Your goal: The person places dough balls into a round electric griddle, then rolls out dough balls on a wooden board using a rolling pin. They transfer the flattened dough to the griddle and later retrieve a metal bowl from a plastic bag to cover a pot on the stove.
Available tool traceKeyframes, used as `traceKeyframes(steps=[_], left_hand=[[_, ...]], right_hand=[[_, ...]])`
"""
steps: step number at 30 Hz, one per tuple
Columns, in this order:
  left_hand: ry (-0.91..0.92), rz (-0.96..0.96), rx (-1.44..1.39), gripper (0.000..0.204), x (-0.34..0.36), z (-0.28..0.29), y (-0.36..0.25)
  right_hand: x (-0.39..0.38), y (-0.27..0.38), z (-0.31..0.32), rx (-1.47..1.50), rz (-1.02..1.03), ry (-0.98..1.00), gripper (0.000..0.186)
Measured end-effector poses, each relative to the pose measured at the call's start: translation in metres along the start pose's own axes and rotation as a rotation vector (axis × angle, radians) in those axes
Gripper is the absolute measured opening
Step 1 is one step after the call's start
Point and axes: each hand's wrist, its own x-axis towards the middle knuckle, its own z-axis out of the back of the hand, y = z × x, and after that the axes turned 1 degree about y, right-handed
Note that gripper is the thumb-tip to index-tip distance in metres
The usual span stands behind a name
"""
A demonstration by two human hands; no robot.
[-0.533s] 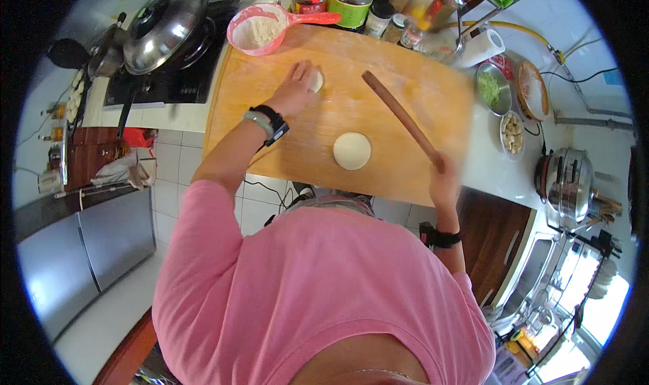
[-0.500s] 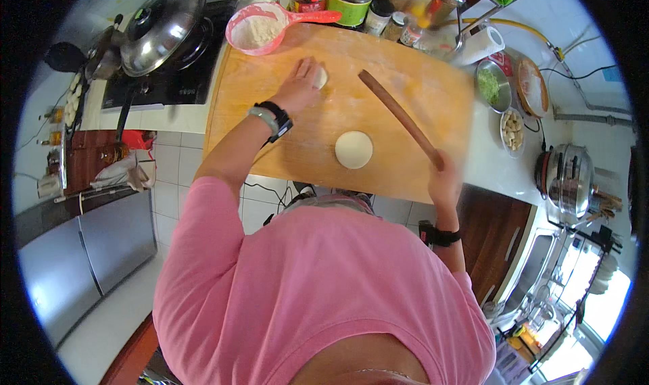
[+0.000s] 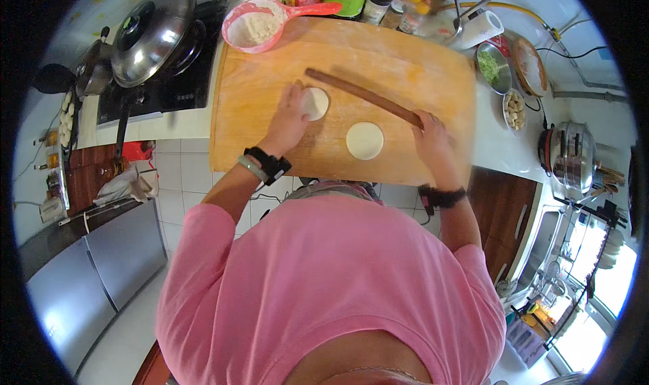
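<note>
Hands apart — left hand (image 3: 286,125) at left edge of left dough (image 3: 316,104), pinch unclear; right hand (image 3: 433,141) clamped on pin (image 3: 365,95), slanting away leftward — tip just beyond left dough.

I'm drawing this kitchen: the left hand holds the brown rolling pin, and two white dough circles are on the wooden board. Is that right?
Only the side is wrong: the right hand holds the brown rolling pin, as the head view shows. Two white dough circles are on the wooden board.

Rolling pin (image 3: 363,95) swung leftward, left dough disc (image 3: 318,103) less covered, seemingly closer
</note>
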Motion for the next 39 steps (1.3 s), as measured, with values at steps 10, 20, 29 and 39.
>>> traceKeyframes(steps=[10,20,29,39], left_hand=[[-0.098,0.067,0.585,0.056,-0.05,0.037,0.012],[-0.086,0.253,0.639,0.064,0.024,0.027,0.048],[-0.019,-0.218,0.477,0.048,0.042,0.019,0.054],[0.337,0.073,0.174,0.024,0.061,0.018,-0.004]], right_hand=[[0.071,0.057,-0.051,-0.039,0.457,0.347,0.031],[0.119,0.077,-0.087,-0.406,0.3,0.096,0.053],[0.119,0.073,-0.089,-0.418,0.332,0.157,0.047],[0.058,0.067,-0.061,-0.195,0.4,0.196,0.031]])
